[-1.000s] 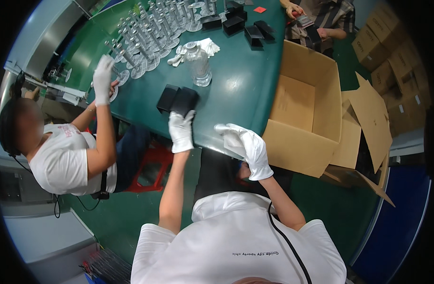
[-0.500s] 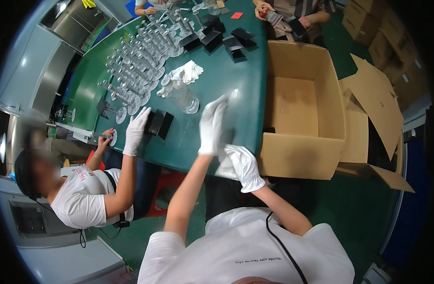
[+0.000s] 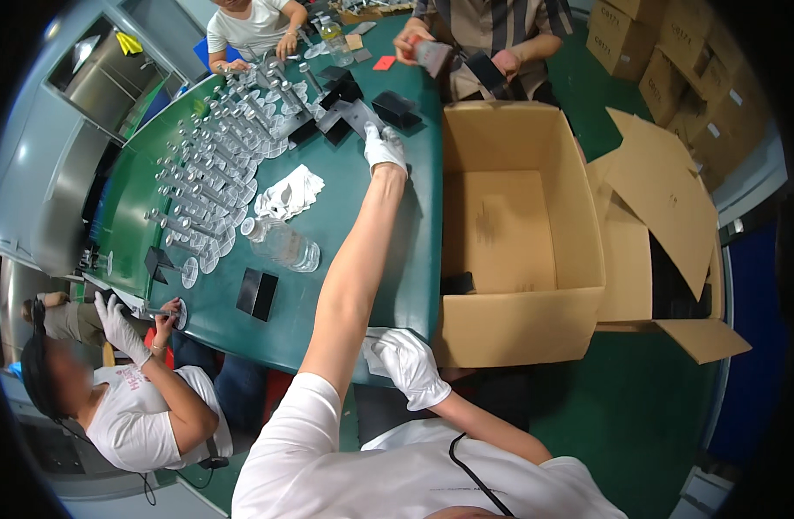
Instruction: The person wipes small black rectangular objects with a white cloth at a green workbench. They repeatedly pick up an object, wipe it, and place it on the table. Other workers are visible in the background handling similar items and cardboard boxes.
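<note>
My left hand (image 3: 385, 149), in a white glove, stretches far across the green table. Its fingers are closed on the near edge of a black angled piece (image 3: 353, 115) whose upper face shines grey. Another black angled piece (image 3: 397, 110) lies just right of it, and more sit behind and to the left. At the table's near edge, my gloved right hand (image 3: 410, 368) grips a white cloth (image 3: 377, 353), partly hidden under the fingers. A lone black angled piece (image 3: 257, 294) and a clear bottle (image 3: 284, 245) lie left of my left forearm.
Several clear round-based stands with metal stems (image 3: 211, 173) crowd the table's left. White crumpled cloth (image 3: 289, 192) lies beside them. An open cardboard box (image 3: 518, 324) adjoins the right edge. A co-worker (image 3: 154, 406) sits at left; others work at the far side.
My left hand has moved forward over the table and closed on the black angled piece. My right hand keeps the white cloth. The view has shifted, and the left co-worker's gloved hand has drawn back.
</note>
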Demonstrator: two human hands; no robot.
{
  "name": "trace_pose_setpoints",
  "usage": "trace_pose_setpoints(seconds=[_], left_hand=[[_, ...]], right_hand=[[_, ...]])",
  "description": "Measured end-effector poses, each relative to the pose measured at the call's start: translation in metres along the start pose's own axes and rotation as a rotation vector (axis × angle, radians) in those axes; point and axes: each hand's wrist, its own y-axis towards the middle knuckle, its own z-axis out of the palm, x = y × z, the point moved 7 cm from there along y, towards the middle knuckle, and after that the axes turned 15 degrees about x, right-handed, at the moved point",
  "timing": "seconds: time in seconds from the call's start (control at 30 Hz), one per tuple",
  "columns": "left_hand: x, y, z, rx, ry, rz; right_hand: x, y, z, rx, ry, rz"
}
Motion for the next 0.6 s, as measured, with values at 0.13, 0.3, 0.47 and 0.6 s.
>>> trace_pose_setpoints(seconds=[0.13, 0.3, 0.47, 0.6], left_hand=[[0.024, -0.013, 0.045, -0.051, -0.37, -0.079], [0.058, -0.012, 0.069, -0.038, -0.26, -0.178], [0.069, 0.007, 0.061, -0.016, -0.104, -0.202], [0.074, 0.003, 0.059, -0.071, 0.094, -0.207]], right_hand=[[0.002, 0.002, -0.005, 0.024, -0.048, -0.004], [-0.007, -0.001, 0.003, 0.036, 0.027, 0.057], [0.007, 0.006, -0.002, 0.026, -0.01, 0.018], [0.002, 0.005, -0.002, 0.014, -0.012, 0.013]])
